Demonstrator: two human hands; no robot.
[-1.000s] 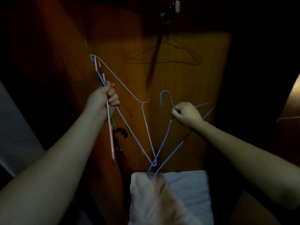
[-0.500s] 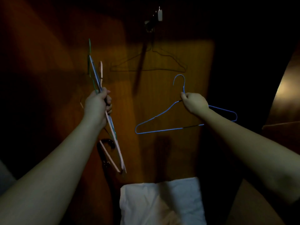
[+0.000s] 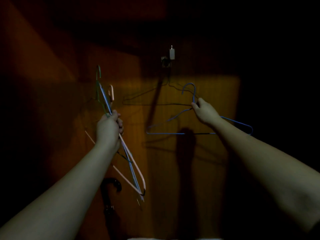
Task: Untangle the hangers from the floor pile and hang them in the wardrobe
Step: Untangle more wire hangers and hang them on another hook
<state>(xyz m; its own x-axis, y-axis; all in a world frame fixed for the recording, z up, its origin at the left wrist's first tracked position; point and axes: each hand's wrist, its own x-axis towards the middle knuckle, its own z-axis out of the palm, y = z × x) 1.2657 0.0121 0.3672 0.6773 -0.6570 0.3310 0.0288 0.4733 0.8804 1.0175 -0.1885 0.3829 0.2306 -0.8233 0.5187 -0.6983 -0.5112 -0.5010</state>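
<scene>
a blue wire hanger (image 3: 183, 133) is held up by the right hand (image 3: 205, 111), whose thumb and fingers are pinched together on the neck just below the hook. the hanger is kept upright and level, its hook raised toward a small wall hook (image 3: 166, 62) on the wooden wardrobe panel (image 3: 216, 94). a dark wire hanger (image 3: 155, 104) is already hung from that wall hook, and the blue hanger's hook is seen just beside its right shoulder; whether the two touch cannot be told in the dim light. a bundle of hangers (image 3: 124, 149), green, blue and pink, is gripped by the left hand (image 3: 109, 127), with the fingers curled tight around the wires near their necks. the bundle is tilted, hooks up and bars slanting down to the right. a dark curved umbrella handle (image 3: 112, 183) is seen low, beneath the bundle.
</scene>
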